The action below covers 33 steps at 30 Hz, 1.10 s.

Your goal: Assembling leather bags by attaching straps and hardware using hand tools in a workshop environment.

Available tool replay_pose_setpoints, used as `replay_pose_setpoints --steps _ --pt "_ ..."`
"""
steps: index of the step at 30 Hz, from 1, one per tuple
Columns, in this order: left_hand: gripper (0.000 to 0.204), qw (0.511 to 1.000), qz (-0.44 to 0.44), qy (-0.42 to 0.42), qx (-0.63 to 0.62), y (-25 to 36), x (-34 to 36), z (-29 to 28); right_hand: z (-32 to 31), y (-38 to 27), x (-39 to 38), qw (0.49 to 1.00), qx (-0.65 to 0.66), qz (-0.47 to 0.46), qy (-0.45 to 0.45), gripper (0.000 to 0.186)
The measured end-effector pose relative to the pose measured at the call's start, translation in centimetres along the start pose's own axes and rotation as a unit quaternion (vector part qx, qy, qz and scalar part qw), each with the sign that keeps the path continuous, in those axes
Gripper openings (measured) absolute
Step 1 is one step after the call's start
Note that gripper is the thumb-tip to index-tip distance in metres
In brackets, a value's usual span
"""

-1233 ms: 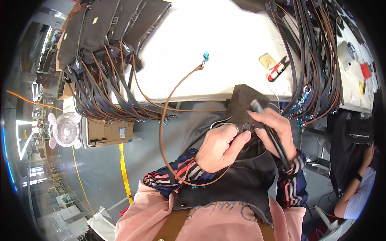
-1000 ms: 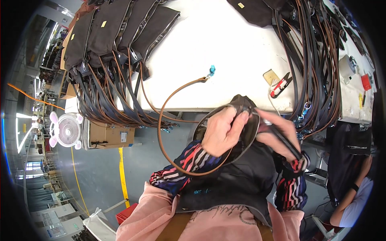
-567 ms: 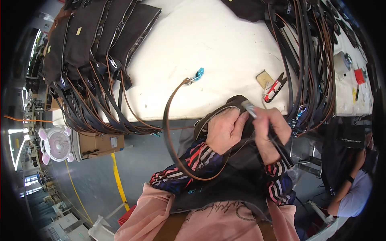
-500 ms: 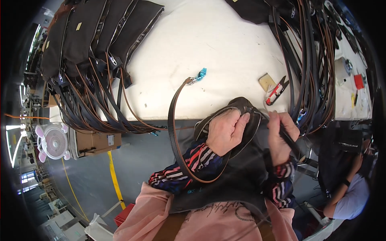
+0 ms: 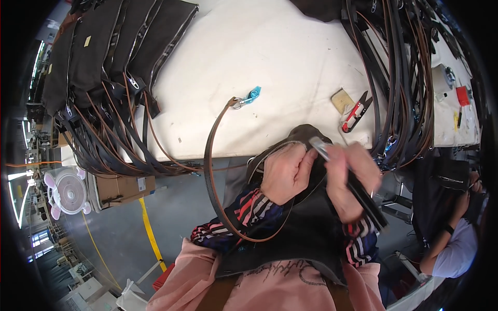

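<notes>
At the near edge of the white table [image 5: 290, 57], your left hand [image 5: 288, 173] curls over the rim of the dark bag [image 5: 306, 217] that sits in your lap, fingers folded shut on the zippered opening, knuckles up, striped cuff bent inward. Your right hand [image 5: 350, 179] sits just beside it, closed around a slim dark tool [image 5: 358, 189] whose pale metal tip points up-left toward the bag's rim; the hand is motion-blurred, so the exact finger placement cannot be read. A brown strap [image 5: 210, 171] loops from the bag out to your left and back up onto the table, ending in a metal clasp with a blue tag [image 5: 249, 97]. The bag's top just touches the table edge. Open tabletop lies ahead of both hands; to your right, red-handled snips [image 5: 355, 110] and a small tan block [image 5: 342, 100] lie near the edge, with hanging straps [image 5: 399, 78] crowding that side. Stacked dark bags [image 5: 119, 46] fill the far left. Another person [image 5: 451, 228] sits at your right, well apart.
</notes>
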<state>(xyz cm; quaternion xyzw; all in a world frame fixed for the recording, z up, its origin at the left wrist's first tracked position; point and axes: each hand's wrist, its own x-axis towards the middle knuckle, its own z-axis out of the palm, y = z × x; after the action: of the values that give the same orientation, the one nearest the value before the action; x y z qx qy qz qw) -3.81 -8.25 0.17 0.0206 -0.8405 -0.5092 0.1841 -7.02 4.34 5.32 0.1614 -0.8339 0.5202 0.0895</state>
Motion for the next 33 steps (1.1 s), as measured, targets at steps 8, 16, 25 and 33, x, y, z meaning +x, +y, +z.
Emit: replay_pose_setpoints --steps 8,16,25,33 --pt "0.023 1.000 0.018 0.003 0.025 -0.3 -0.6 0.0 -0.1 -0.2 -0.5 1.000 -0.004 -0.007 0.020 0.011" --pt "0.023 0.999 0.019 -0.006 0.029 -0.2 -0.3 0.2 0.1 0.9 -0.6 0.999 -0.014 -0.026 0.041 0.013" --pt "0.024 0.997 0.027 -0.001 0.069 0.3 -0.1 -0.1 0.1 -0.4 -0.1 1.000 -0.008 -0.004 -0.008 0.016" --pt "0.025 0.999 0.011 -0.010 0.043 0.0 -0.3 0.2 0.1 0.1 -0.1 0.999 0.015 0.032 0.007 0.021"
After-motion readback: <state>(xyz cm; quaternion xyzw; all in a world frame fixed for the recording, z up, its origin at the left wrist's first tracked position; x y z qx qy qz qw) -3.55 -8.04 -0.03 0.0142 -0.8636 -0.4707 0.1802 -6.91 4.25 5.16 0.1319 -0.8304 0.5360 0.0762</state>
